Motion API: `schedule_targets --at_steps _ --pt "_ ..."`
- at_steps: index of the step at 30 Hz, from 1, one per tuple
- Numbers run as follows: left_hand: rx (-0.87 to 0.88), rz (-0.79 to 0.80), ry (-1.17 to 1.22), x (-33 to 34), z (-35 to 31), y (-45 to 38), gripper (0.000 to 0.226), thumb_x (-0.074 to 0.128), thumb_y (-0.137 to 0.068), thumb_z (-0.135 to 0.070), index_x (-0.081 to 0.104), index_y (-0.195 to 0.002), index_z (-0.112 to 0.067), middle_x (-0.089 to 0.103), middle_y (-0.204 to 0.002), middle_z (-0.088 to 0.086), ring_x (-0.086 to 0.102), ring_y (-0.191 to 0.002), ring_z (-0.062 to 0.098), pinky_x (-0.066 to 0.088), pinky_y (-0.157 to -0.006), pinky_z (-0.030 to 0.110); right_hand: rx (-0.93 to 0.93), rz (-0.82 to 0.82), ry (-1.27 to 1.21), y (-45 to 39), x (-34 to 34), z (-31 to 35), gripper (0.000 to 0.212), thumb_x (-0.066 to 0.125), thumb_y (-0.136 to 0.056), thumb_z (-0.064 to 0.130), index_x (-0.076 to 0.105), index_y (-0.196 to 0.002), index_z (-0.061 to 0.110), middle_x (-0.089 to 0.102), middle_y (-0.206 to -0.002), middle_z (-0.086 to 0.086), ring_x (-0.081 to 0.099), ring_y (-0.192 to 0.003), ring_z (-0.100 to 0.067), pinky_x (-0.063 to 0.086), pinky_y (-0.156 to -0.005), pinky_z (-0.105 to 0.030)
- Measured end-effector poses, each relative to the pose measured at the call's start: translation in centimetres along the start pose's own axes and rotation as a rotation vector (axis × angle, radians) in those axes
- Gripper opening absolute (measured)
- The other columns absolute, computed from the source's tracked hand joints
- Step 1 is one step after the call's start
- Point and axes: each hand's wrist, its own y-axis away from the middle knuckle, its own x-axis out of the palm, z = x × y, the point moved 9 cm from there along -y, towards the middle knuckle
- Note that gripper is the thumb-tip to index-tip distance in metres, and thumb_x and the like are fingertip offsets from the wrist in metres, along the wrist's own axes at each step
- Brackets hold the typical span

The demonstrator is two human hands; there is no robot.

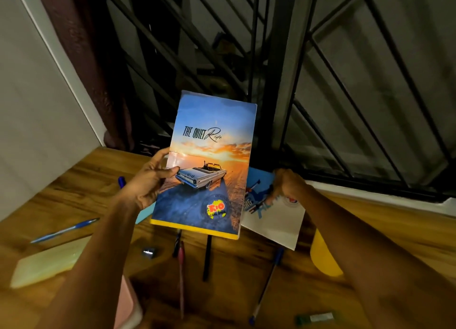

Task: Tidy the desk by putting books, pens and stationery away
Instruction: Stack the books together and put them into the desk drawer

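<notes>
1. The notebook [206,165] cover shows a blue sky, an orange sunset, a pale blue car and a yellow bottom strip.
2. The second book [274,217] is white with light blue print.
3. The cup [323,257] is yellow.
4. The desk [246,291] has brown wood grain.
5. The pen [66,230] is blue.

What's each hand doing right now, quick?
Left hand: holds the notebook up by its left edge, thumb on the cover.
Right hand: fingers curled on the blue-and-white book lying on the desk.
</notes>
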Motion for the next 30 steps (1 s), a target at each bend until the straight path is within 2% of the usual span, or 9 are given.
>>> schedule_targets --at_steps 6,11,15,17,20,23,25,28,30 --pt "0.019 -0.021 0.016 -0.9 -0.3 1.3 0.046 0.048 -0.09 0.008 0.06 -0.107 -0.033 0.066 -0.113 0.004 0.068 -0.091 0.021 0.06 -0.066 0.023 -0.124 -0.102 -0.026 0.7 -2.4 1.9 0.039 0.075 -0.077 0.028 0.061 -0.11 0.015 0.066 -0.104 -0.008 0.063 -0.093 -0.025 0.052 -0.083 -0.038" --pt "0.036 -0.038 0.041 -1.6 -0.8 3.2 0.051 0.044 -0.091 0.01 0.056 -0.117 -0.032 0.068 -0.109 0.002 0.073 -0.085 0.017 0.061 -0.065 0.027 -0.182 -0.059 -0.462 2.5 -4.7 2.9 0.033 0.072 -0.079 0.006 0.066 -0.111 0.006 0.067 -0.099 -0.012 0.067 -0.088 -0.027 0.055 -0.081 -0.038" --pt "0.085 -0.136 0.063 -3.5 -2.4 5.7 0.053 0.041 -0.092 0.012 0.051 -0.124 -0.029 0.069 -0.104 0.0 0.073 -0.079 0.012 0.059 -0.061 0.023 -0.179 -0.061 -0.705 5.6 -7.9 3.2 0.032 0.066 -0.081 -0.004 0.063 -0.113 -0.005 0.065 -0.081 -0.01 0.064 -0.052 -0.008 0.054 -0.056 -0.024" --pt "0.095 -0.211 0.11 -5.0 -3.0 7.1 0.052 0.04 -0.093 0.012 0.051 -0.124 -0.028 0.066 -0.109 0.004 0.073 -0.08 0.016 0.06 -0.06 0.026 -0.14 -0.079 -0.858 7.1 -9.5 2.9 0.032 0.064 -0.082 -0.005 0.061 -0.114 -0.007 0.064 -0.08 -0.011 0.061 -0.042 -0.003 0.053 -0.046 -0.018" --pt "0.12 -0.355 0.128 -7.5 -3.5 9.1 0.054 0.039 -0.093 0.012 0.047 -0.133 -0.024 0.061 -0.117 0.008 0.066 -0.091 0.023 0.061 -0.068 0.033 -0.085 -0.155 -1.027 9.3 -11.5 2.5 0.034 0.065 -0.083 -0.003 0.061 -0.117 -0.004 0.065 -0.091 -0.016 0.061 -0.04 -0.004 0.052 -0.042 -0.017" --pt "0.159 -0.512 0.096 -8.5 -4.2 11.2 0.054 0.039 -0.093 0.012 0.045 -0.135 -0.021 0.064 -0.095 0.004 0.055 -0.062 0.014 0.048 -0.045 0.021 -0.059 -0.208 -1.184 11.1 -12.5 2.5 0.032 0.065 -0.083 -0.002 0.063 -0.115 0.001 0.067 -0.086 -0.015 0.064 -0.042 -0.009 0.055 -0.045 -0.021" --pt "0.185 -0.552 0.113 -8.1 -4.2 12.2 0.055 0.039 -0.092 0.013 0.044 -0.135 -0.021 0.063 -0.087 0.003 0.045 -0.049 0.011 0.038 -0.037 0.017 -0.073 -0.234 -1.263 12.0 -12.4 3.5 0.032 0.066 -0.083 -0.001 0.064 -0.114 0.002 0.068 -0.089 -0.015 0.067 -0.048 -0.012 0.058 -0.05 -0.026" --pt "0.182 -0.522 0.145 -5.9 -3.8 13.0 0.06 0.037 -0.091 0.015 0.044 -0.135 -0.026 0.064 -0.099 0.009 0.043 -0.047 0.012 0.036 -0.035 0.016 -0.088 -0.249 -1.335 13.5 -11.0 6.5 0.034 0.066 -0.084 0.003 0.063 -0.117 0.005 0.07 -0.1 -0.014 0.069 -0.062 -0.017 0.056 -0.057 -0.029" --pt "0.2 -0.491 0.172 -4.8 -3.9 13.4 0.063 0.038 -0.09 0.016 0.043 -0.135 -0.028 0.062 -0.112 0.014 0.054 -0.059 0.018 0.043 -0.039 0.019 -0.094 -0.262 -1.394 14.7 -10.0 8.9 0.033 0.066 -0.085 0.004 0.063 -0.118 0.006 0.07 -0.097 -0.011 0.069 -0.061 -0.016 0.054 -0.055 -0.026"
